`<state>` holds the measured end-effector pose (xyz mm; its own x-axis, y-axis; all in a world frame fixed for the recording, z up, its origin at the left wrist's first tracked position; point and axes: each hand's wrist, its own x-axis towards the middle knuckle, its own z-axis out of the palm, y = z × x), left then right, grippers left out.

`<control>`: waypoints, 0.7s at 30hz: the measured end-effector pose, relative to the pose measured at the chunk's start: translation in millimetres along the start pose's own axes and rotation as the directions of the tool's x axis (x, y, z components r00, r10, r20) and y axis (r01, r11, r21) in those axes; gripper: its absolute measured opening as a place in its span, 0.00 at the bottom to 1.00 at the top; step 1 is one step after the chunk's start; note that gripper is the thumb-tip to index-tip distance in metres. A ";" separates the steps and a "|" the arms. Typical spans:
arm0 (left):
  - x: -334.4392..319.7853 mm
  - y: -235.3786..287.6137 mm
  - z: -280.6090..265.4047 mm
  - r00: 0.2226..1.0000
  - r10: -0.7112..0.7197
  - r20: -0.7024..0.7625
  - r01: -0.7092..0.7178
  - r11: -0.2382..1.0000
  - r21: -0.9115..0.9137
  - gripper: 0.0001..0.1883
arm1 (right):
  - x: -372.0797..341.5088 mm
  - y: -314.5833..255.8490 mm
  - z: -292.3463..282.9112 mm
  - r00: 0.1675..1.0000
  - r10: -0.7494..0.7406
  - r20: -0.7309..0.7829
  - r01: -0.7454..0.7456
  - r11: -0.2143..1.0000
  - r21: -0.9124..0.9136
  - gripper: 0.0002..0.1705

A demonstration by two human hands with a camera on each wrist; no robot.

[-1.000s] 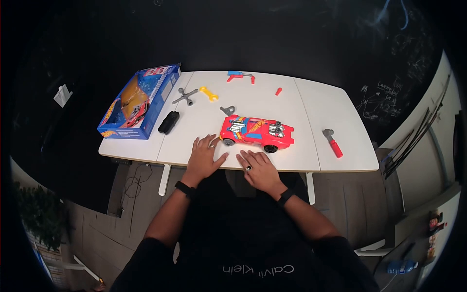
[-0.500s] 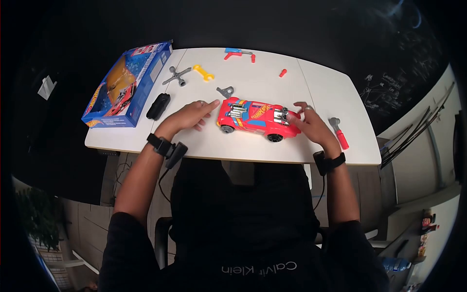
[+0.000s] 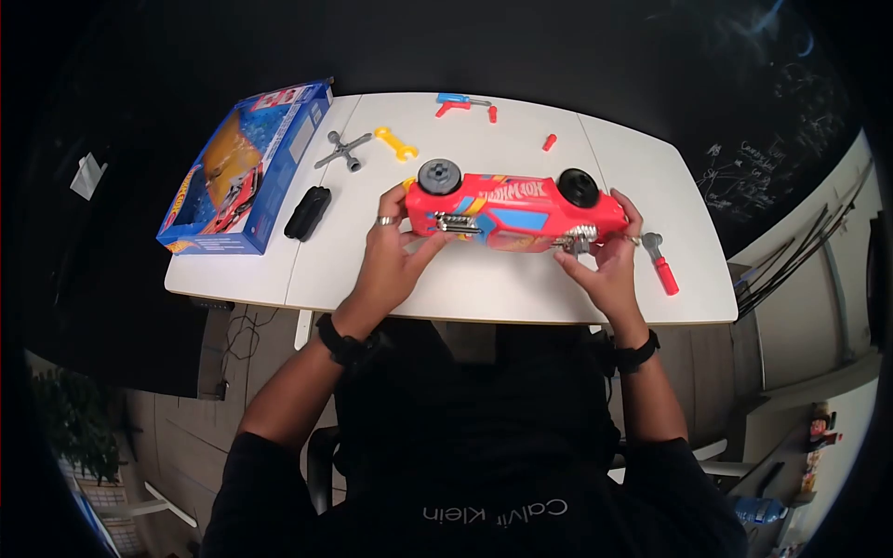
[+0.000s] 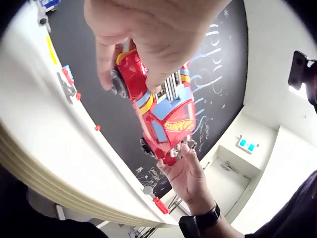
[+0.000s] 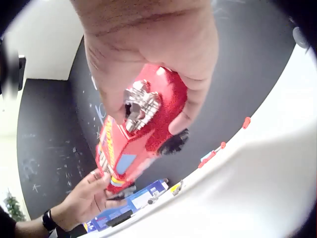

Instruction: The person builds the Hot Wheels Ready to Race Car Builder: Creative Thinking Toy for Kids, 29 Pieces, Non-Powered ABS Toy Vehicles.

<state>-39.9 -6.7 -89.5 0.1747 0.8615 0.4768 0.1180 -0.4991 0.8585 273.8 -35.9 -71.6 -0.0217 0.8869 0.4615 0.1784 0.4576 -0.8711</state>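
A red toy car (image 3: 521,216) with blue windows and chrome engine parts is held up over the table, rolled onto its side. Its grey wheel (image 3: 439,177) and black wheel (image 3: 579,188) face upward in the head view. My left hand (image 3: 389,270) grips the end by the grey wheel, thumb along the chrome piece. At the other end my right hand (image 3: 609,270) holds the car, with the thumb near the rear engine (image 5: 141,106). Both wrist views show fingers and thumb wrapped about the body.
On the white table (image 3: 446,288) lie a yellow wrench (image 3: 396,144), a grey cross wrench (image 3: 345,151), a black case (image 3: 307,212), a blue-red toy drill (image 3: 465,106), a small red piece (image 3: 550,142) and a red-handled grey tool (image 3: 661,265). A blue toy box (image 3: 246,172) stands left.
Both hands moved from the table's front edge to the car's two ends, took hold of it, lifted it and rolled it onto its side. The small grey part behind it is now hidden in the head view.
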 end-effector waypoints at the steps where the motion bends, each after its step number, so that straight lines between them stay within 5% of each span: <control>1: -4.0 3.9 -1.8 0.994 0.092 -0.063 -0.093 0.996 -0.011 0.37 | -4.0 -2.6 -1.0 0.990 -0.142 0.008 0.142 0.990 -0.027 0.65; 7: -19.0 -7.6 -8.4 0.987 0.147 -0.067 -0.151 0.986 -0.072 0.43 | -24.9 2.2 -5.8 0.934 -0.357 -0.025 0.351 0.928 -0.123 0.64; 9: -15.3 -3.0 -14.4 0.816 0.578 0.018 -0.574 0.807 0.141 0.37 | -27.1 2.0 -10.9 0.791 -0.606 0.079 0.598 0.742 -0.303 0.59; 11: -21.5 10.8 -20.6 0.841 0.534 0.085 -0.538 0.813 0.221 0.27 | -30.5 9.5 -15.8 0.602 -0.788 0.128 0.771 0.532 -0.351 0.51; 13: -28.9 4.0 -19.2 0.720 0.692 0.052 -0.692 0.712 0.116 0.30 | -39.9 10.5 -16.1 0.531 -0.840 0.111 0.809 0.463 -0.364 0.50; 17: -33.4 -0.7 -15.8 0.724 0.688 0.053 -0.689 0.717 0.106 0.31 | -48.2 11.4 -20.3 0.552 -0.829 0.087 0.785 0.482 -0.388 0.52; 19: -29.4 13.4 -11.4 0.804 0.588 0.083 -0.594 0.801 0.076 0.36 | -44.8 2.5 -29.5 0.648 -0.744 0.167 0.721 0.528 -0.448 0.55; 21: -33.7 11.9 -9.8 0.981 0.175 0.078 -0.192 0.872 0.450 0.38 | -49.1 10.0 -21.8 0.773 -0.634 -0.005 0.545 0.668 -0.506 0.62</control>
<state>-54.0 -40.7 -93.4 0.2689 0.7507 0.6035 0.5096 -0.6425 0.5722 298.1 -76.2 -99.3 -0.1247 0.3950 0.9102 0.6055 0.7570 -0.2456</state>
